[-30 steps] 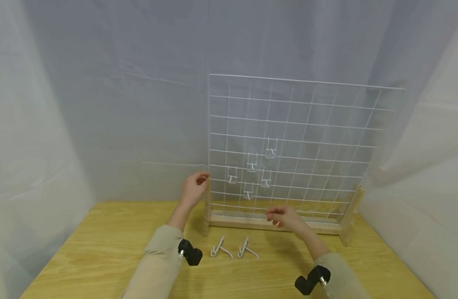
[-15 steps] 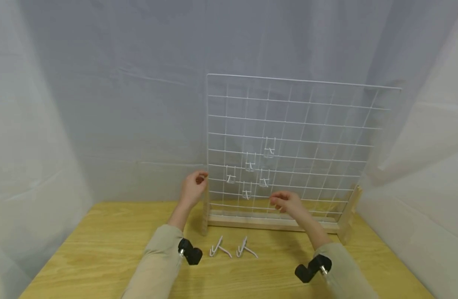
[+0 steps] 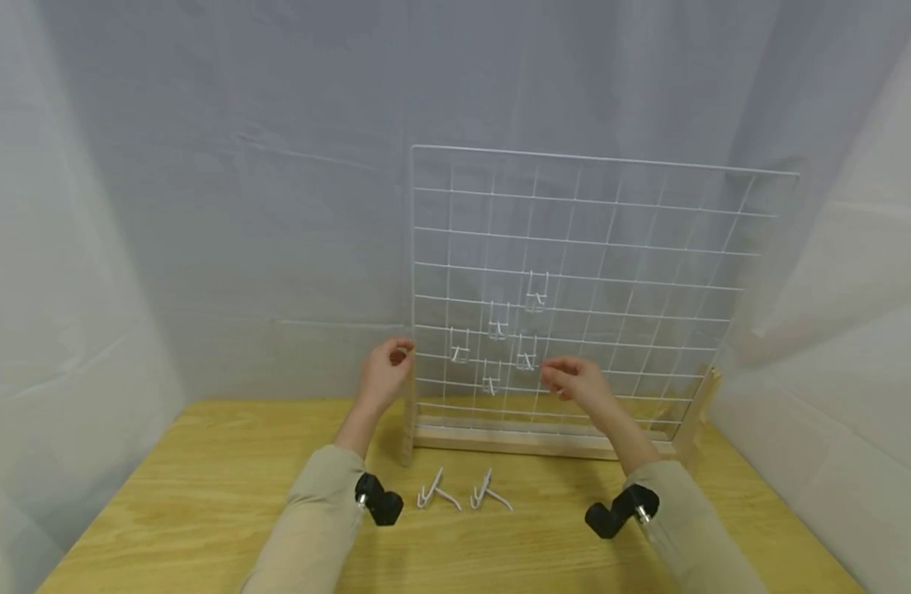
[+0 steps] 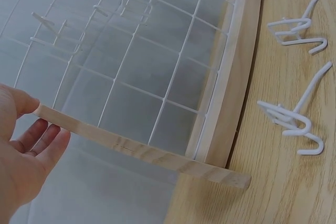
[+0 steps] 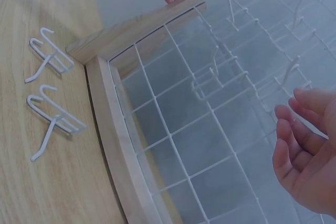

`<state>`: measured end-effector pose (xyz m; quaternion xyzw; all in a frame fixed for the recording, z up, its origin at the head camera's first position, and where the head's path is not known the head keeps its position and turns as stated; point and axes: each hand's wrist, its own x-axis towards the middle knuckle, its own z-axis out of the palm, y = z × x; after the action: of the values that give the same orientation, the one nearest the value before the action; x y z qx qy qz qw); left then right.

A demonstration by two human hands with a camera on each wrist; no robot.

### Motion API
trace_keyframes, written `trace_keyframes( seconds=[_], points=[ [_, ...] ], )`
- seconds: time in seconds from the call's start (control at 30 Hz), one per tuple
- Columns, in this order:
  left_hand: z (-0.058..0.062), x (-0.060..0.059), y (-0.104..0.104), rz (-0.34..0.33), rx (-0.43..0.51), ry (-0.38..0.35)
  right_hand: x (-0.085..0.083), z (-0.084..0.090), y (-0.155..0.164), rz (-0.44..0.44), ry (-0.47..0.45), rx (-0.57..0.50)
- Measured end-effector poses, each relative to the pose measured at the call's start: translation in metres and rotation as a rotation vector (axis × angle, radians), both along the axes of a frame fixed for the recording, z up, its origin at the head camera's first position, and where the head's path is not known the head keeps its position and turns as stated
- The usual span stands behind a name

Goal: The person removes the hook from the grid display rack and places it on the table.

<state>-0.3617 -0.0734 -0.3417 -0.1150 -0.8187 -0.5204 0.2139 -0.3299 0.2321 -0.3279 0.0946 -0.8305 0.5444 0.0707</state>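
— White wire makes up the grid panel [image 3: 574,280]; it stands upright in a wooden frame [image 3: 515,441] toward the back of our worktop [image 3: 203,503], right of centre.

— We see five small white hooks [image 3: 497,320] hung on its lower middle wires, close together. Where are our hands?

— Our left hand [image 3: 384,375] sits at the panel's left edge. The left wrist view shows thumb and fingers [image 4: 44,140] pinching the top of the wooden side post [image 4: 136,150].

— And our right hand [image 3: 574,384] is raised in front of the grid, just right of the lowest hung hooks. From the right wrist view its fingers [image 5: 299,145] are loosely curled and hold nothing; they are near the wires, though we cannot tell whether they touch.

— Two more loose hooks [image 3: 463,493] lie side by side on the worktop, just in front of the frame, between our sleeves.

— Pale cloth [image 3: 203,206] hangs behind and at both sides.
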Motion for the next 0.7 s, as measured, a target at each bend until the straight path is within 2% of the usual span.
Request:
trace_keyframes(
  seconds=[0.3, 0.53, 0.7],
  points=[
    [0.000, 0.000, 0.001, -0.008, -0.012, 0.009, -0.004, 0.010, -0.007, 0.066, -0.003, 0.011],
    [-0.002, -0.001, 0.000, -0.002, 0.000, 0.034, -0.008, 0.014, -0.015, 0.082, -0.007, 0.039],
    [-0.002, -0.002, 0.000, 0.005, 0.002, 0.032, -0.010, 0.016, -0.021, 0.083, -0.001, 0.020]
  ],
)
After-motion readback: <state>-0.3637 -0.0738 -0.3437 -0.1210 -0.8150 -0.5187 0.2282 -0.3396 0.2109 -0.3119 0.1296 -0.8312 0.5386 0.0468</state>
